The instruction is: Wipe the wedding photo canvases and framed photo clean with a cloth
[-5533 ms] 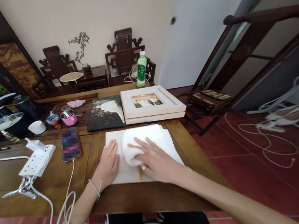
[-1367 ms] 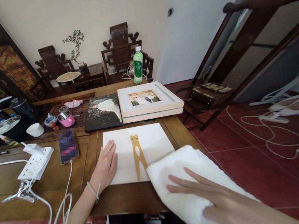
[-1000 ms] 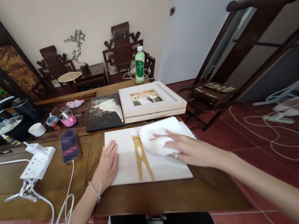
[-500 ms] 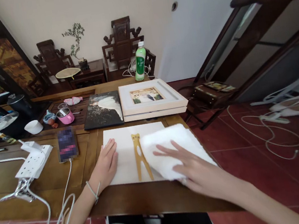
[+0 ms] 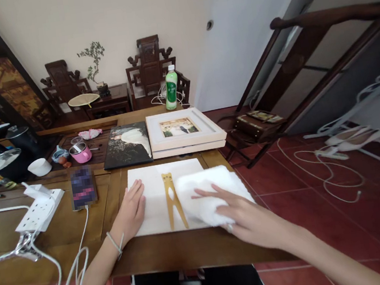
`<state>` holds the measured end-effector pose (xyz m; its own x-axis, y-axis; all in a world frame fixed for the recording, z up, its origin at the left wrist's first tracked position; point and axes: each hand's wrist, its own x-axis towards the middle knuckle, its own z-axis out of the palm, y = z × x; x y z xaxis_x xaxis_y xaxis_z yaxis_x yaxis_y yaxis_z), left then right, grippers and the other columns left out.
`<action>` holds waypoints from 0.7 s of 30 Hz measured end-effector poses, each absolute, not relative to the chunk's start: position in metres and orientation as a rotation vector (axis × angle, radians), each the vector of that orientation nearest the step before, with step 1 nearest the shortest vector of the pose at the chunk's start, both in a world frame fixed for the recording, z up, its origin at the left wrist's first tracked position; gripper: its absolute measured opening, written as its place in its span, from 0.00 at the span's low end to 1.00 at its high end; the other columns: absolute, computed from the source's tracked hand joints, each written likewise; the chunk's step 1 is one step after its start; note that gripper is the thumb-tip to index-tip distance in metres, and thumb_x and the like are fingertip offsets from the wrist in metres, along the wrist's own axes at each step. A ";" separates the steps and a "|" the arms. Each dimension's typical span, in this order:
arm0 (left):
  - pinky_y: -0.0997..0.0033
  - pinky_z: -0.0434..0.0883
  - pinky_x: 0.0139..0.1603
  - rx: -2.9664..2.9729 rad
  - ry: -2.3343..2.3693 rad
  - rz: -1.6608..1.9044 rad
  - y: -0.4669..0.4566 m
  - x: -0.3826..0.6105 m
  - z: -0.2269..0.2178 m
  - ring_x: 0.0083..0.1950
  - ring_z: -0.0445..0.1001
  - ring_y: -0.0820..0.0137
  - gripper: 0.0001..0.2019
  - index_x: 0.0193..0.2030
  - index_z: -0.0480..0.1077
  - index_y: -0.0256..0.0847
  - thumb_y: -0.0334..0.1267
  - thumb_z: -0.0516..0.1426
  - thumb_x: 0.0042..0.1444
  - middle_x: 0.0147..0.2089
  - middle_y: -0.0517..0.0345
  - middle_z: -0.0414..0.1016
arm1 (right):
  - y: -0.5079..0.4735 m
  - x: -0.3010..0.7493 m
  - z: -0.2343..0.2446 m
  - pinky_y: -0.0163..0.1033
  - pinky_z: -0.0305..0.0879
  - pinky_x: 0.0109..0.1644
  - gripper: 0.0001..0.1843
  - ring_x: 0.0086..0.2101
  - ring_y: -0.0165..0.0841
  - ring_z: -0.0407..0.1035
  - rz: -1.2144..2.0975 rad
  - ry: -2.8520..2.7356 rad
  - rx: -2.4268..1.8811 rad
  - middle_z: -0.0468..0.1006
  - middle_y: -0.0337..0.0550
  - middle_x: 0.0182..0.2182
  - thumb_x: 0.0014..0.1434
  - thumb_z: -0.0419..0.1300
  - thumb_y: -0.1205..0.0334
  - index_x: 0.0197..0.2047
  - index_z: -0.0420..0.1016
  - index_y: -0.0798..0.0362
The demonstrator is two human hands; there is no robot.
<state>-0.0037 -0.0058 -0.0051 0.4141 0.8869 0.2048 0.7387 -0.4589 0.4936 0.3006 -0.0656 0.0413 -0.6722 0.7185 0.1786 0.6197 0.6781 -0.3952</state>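
A white rectangular board lies on the wooden table in front of me. On its middle is a flat mustard-yellow figure, with two small ears at the top and two long legs; whether it is loose or part of the board I cannot tell. My left hand lies flat on the board's left edge, fingers stretched out, holding nothing. To the right of the figure a folded white fluffy cloth covers part of the board. My right hand presses on the cloth and grips it, its fingers somewhat spread.
Behind the board lie a black picture panel and stacked pale frames. A green bottle stands at the table's far edge. Leftward are a phone-sized dark item, a power strip, loose white cables, a pink cup and a white bowl.
The view has shifted slightly, so everything sits a little more to the left. My right hand stays on the cloth and my left hand stays on the board.
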 end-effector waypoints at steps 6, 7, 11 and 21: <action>0.47 0.48 0.69 2.365 1.400 0.601 -0.006 -0.004 -0.002 0.71 0.51 0.61 0.22 0.63 0.60 0.34 0.40 0.41 0.67 0.68 0.43 0.56 | -0.002 0.262 0.029 0.63 0.50 0.63 0.14 0.62 0.44 0.53 0.330 -2.448 -1.120 0.67 0.55 0.59 0.55 0.49 0.76 0.37 0.71 0.53; 0.47 0.48 0.69 2.367 1.401 0.598 -0.006 -0.004 -0.002 0.71 0.51 0.61 0.22 0.63 0.60 0.34 0.40 0.41 0.67 0.68 0.43 0.56 | 0.002 0.255 0.027 0.64 0.49 0.63 0.15 0.63 0.45 0.52 0.310 -2.445 -1.136 0.67 0.55 0.59 0.54 0.49 0.77 0.39 0.72 0.54; 0.48 0.48 0.70 2.381 1.407 0.575 -0.005 -0.004 -0.004 0.71 0.50 0.61 0.23 0.63 0.59 0.31 0.40 0.40 0.67 0.68 0.41 0.56 | -0.011 0.239 0.025 0.67 0.42 0.64 0.21 0.64 0.48 0.46 0.259 -2.561 -1.103 0.64 0.58 0.60 0.48 0.50 0.79 0.43 0.74 0.57; 0.47 0.48 0.69 2.374 1.406 0.583 -0.007 -0.004 -0.003 0.71 0.50 0.62 0.23 0.64 0.58 0.32 0.40 0.40 0.67 0.69 0.43 0.55 | -0.103 0.246 0.049 0.62 0.35 0.67 0.20 0.65 0.43 0.43 0.540 -2.753 -0.828 0.62 0.48 0.63 0.43 0.52 0.78 0.37 0.77 0.52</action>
